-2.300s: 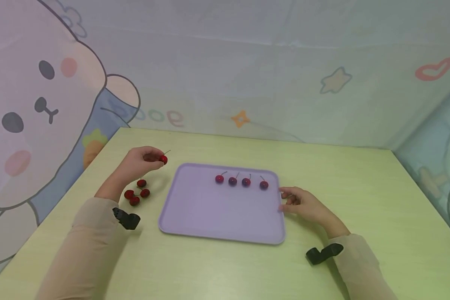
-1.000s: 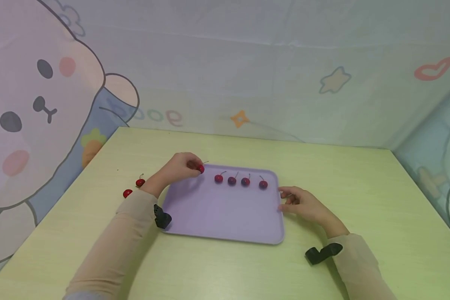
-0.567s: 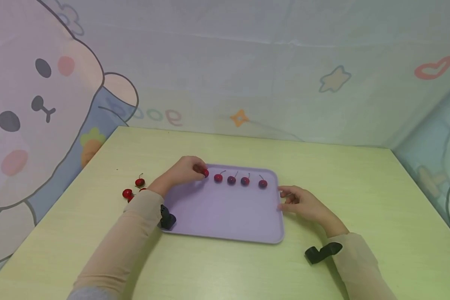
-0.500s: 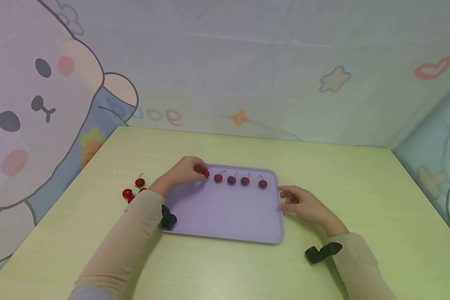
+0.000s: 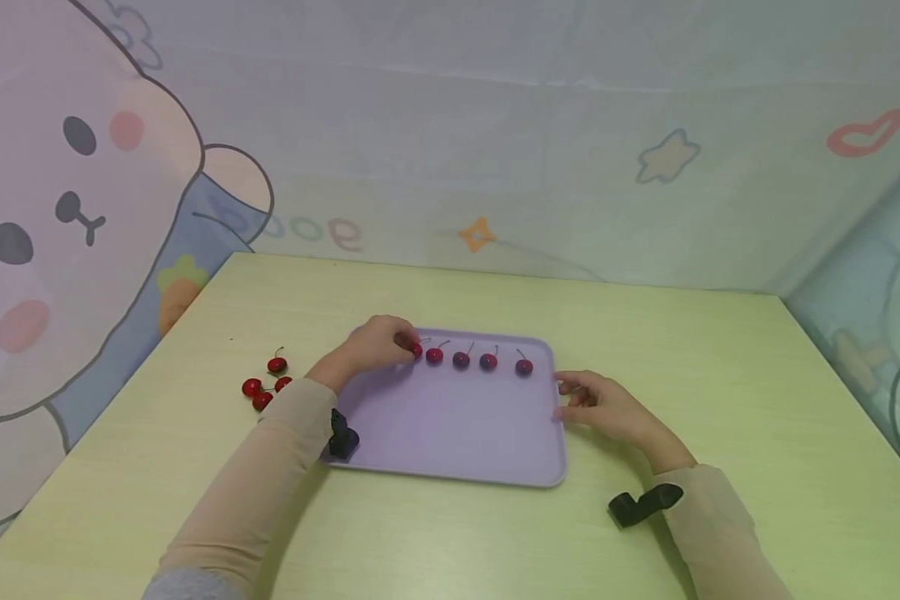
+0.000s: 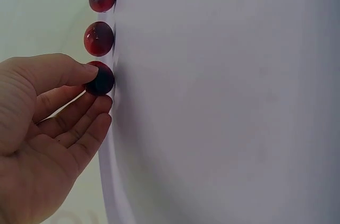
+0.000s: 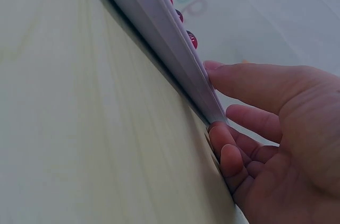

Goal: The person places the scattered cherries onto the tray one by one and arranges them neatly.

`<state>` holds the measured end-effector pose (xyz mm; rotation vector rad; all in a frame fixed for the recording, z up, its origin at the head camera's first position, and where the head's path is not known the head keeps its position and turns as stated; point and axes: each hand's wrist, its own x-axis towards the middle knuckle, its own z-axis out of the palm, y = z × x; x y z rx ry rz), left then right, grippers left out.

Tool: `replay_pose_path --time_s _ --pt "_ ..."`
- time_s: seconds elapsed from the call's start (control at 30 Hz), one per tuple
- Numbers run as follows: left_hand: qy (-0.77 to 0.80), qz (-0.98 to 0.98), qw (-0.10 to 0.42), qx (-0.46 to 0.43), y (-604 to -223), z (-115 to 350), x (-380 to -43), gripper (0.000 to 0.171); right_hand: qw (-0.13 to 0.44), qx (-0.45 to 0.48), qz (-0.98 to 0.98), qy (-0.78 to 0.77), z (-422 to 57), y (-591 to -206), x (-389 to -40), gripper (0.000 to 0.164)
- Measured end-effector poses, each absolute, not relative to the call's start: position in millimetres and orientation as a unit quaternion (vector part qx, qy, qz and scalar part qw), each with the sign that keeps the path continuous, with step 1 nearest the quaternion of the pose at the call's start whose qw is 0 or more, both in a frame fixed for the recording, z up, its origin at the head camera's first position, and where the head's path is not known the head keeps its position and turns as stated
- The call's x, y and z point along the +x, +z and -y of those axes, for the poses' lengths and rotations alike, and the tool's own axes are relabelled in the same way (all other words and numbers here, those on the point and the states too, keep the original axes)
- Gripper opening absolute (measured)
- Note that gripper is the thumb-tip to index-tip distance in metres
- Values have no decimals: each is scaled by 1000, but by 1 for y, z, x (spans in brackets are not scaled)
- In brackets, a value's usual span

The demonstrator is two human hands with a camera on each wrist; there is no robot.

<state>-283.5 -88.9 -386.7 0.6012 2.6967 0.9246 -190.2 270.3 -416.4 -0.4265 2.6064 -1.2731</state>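
My left hand (image 5: 381,342) pinches a red cherry (image 6: 101,79) between thumb and fingers, at the far side of the lilac tray (image 5: 457,433). The cherry appears to touch the tray, at the left end of a row of several cherries (image 5: 461,360) with their stems pointing away. In the left wrist view, the neighbouring cherry (image 6: 99,39) sits very close to the held one. My right hand (image 5: 603,408) holds the tray's right edge; the right wrist view has its thumb at the rim (image 7: 204,72) and its other fingers curled near the tray's side.
A loose cluster of several cherries (image 5: 262,401) lies on the pale yellow table (image 5: 450,542), left of the tray and partly behind the left sleeve (image 5: 247,492). A printed cloth (image 5: 420,125) hangs behind the table.
My left hand has carried the cherry rightward from above the table, over the tray, to the left end of the row, then shifted slightly closer to it. The right hand stays at the tray's edge.
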Motion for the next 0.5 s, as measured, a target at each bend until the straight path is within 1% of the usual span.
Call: replay_pose_path --time_s 0.23,0.5 --pt "318 -920 122 194 -385 89 -283 23 104 -149 -884 -431 -269 -415 -190 60" --pt "321 -918 125 195 -384 90 -282 29 102 -149 -884 -432 -269 -415 -190 59"
